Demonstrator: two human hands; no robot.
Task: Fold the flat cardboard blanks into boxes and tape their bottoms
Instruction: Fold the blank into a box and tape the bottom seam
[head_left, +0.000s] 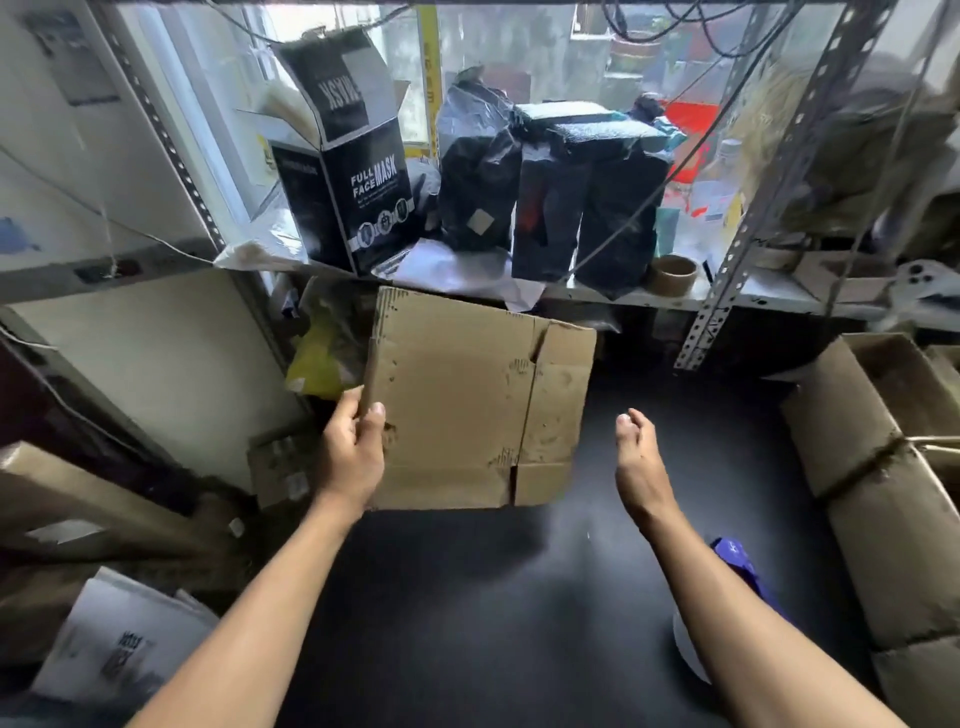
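One flat cardboard blank gripped at its left edge by left hand, thumb on front, held upright; right hand kept just right of blank, fingers relaxed, nothing held

Cluttered storeroom: slotted-angle metal shelving, wrapped parcels, stacked cardboard boxes.

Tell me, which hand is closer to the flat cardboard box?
Left. The left hand grips the flat cardboard blank at its left edge; the right hand is open, apart from it, off its right side.
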